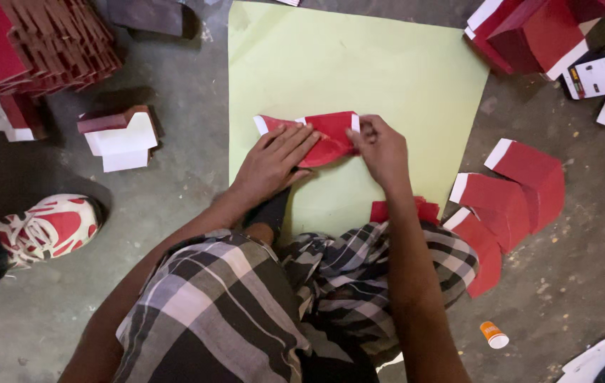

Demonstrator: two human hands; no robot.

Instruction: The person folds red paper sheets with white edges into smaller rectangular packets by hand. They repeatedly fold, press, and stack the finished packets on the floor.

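Red card piece (327,137), white along its edges, lies partly folded near the middle of the pale green sheet (359,64), which is spread over the concrete floor (175,213) and gives you a clean, flat surface to crease on; you sit at the sheet's near edge with your checked wrap (246,298) bunched over your knees, so the piece stays within easy reach. Stacks of dark red boxes (40,42) stand at upper left, and loose red flat pieces (512,195) fan out to your right, close enough to draw from; a red-and-white shoe (47,227) sits at far left. Your left hand (274,159) lies flat, fingers spread, pinning the piece down; your right hand (380,149) pinches its right edge closed, seemingly to fold it. A small orange-capped tube (493,335) lies on the floor by your right elbow.
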